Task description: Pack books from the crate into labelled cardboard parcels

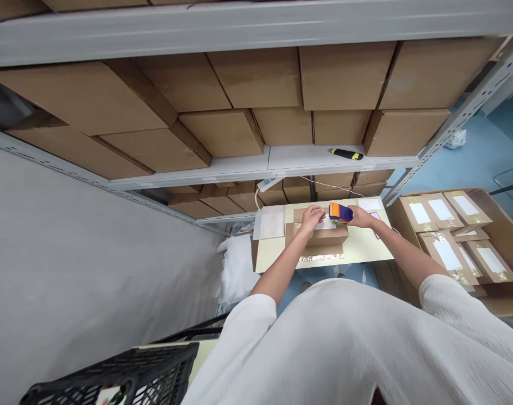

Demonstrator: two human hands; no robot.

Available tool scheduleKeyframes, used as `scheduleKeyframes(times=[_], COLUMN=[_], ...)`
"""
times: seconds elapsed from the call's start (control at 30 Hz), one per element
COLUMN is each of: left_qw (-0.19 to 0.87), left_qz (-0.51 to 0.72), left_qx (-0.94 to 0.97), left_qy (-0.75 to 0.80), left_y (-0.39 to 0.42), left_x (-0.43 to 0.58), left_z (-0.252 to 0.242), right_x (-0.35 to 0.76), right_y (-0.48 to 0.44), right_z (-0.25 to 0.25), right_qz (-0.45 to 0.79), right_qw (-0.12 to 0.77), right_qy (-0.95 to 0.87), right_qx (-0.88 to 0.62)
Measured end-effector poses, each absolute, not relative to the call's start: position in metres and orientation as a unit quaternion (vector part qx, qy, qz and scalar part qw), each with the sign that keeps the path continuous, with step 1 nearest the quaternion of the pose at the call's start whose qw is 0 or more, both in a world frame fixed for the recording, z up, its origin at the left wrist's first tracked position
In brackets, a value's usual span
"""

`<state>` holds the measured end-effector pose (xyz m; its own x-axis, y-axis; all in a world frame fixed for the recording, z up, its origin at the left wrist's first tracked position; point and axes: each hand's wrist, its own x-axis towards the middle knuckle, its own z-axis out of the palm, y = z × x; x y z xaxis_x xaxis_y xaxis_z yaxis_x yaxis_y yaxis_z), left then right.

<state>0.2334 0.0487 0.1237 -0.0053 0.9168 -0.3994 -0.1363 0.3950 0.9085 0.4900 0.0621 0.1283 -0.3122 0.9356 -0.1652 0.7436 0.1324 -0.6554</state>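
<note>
A small brown cardboard box (322,239) with a white label on top sits on a pale yellow table (366,247). My left hand (312,216) rests on the box top at its left side, fingers curled onto the cardboard. My right hand (360,216) grips an orange and purple tape dispenser (340,212), which is pressed on the box top at the right. Clear tape glints along the front of the box.
Metal shelves (282,160) packed with brown cartons rise behind the table. A yellow-black tool (346,153) lies on a shelf. A large open carton (505,253) of labelled small boxes stands at the right. A black crate (121,374) is at the lower left. White paper (270,223) lies on the table.
</note>
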Motion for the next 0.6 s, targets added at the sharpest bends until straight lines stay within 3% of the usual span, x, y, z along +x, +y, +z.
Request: scheduleKeyframes(times=[0.3,0.6], left_qw=[0.572,0.519], left_qz=[0.443,0.471], left_qx=[0.365,0.321], left_qy=[0.586,0.637], left_y=[0.049,0.05], left_x=[0.226,0.188], left_z=[0.122,0.111], right_x=[0.484,0.468], right_y=[0.057,0.065], right_z=[0.13,0.144], right_qz=[0.351,0.353], right_qw=[0.163,0.101], right_qy=[-0.734,-0.77], right_qx=[-0.558,-0.522])
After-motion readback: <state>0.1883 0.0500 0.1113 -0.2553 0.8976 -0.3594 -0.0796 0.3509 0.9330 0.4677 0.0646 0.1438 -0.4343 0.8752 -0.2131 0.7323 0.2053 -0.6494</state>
